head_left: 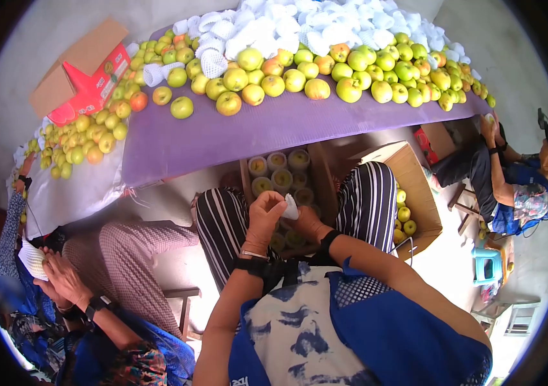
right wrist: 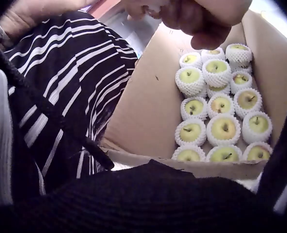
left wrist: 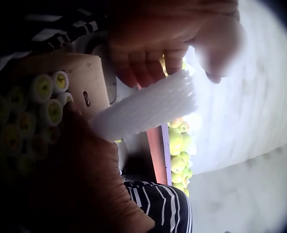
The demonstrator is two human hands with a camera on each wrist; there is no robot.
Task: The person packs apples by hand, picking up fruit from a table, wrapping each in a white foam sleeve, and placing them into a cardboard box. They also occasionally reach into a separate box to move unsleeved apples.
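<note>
A white foam net sleeve (head_left: 291,207), flattened into a tube, is held up over the person's lap. Its lower end is gripped by the right hand (head_left: 308,224), whose curled fingers (right wrist: 194,22) also show at the top of the right wrist view. The left hand (head_left: 265,219) is at the sleeve's other end. In the left wrist view its fingers (left wrist: 138,68) lie loosely along the foam net sleeve (left wrist: 146,107), and the blurred thumb stands apart from it. Below the hands, a cardboard box (right wrist: 148,92) contains several green-yellow apples (right wrist: 224,128) in foam nets.
A purple table (head_left: 222,141) carries many loose apples (head_left: 317,89) and a heap of white foam nets (head_left: 267,26). A red carton (head_left: 90,83) stands at its left. Another box (head_left: 425,212) with apples is at the right. Other people (head_left: 61,276) sit on both sides.
</note>
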